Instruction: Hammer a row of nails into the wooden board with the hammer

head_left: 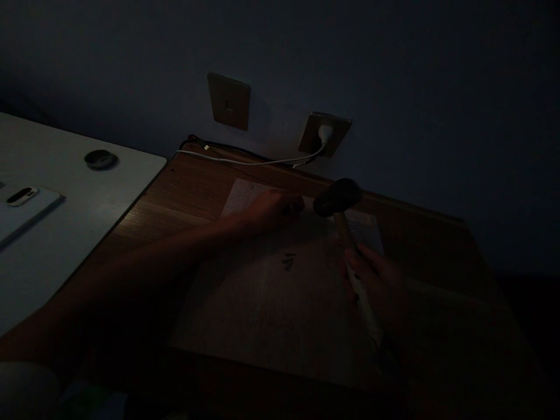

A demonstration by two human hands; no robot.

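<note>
In dim light, a pale flat board (262, 309) lies on the brown wooden table. My right hand (378, 280) is wrapped round the light handle of a hammer (338, 197). Its thick dark head is raised to the right of my left hand, over the board's far part. My left hand (275, 210) rests at the far side of the board with its fingers curled together; whatever they pinch is too dark to make out. Several small nails or screws (287, 261) lie loose on the board between my two hands.
A white table (109, 198) adjoins at left, bearing a small round dark dish (100, 159) and a white phone-like object (23, 196). Along the wall runs a white cable (258, 163) to a plug in a socket (325, 134). Another wall plate (229, 101) sits left of it.
</note>
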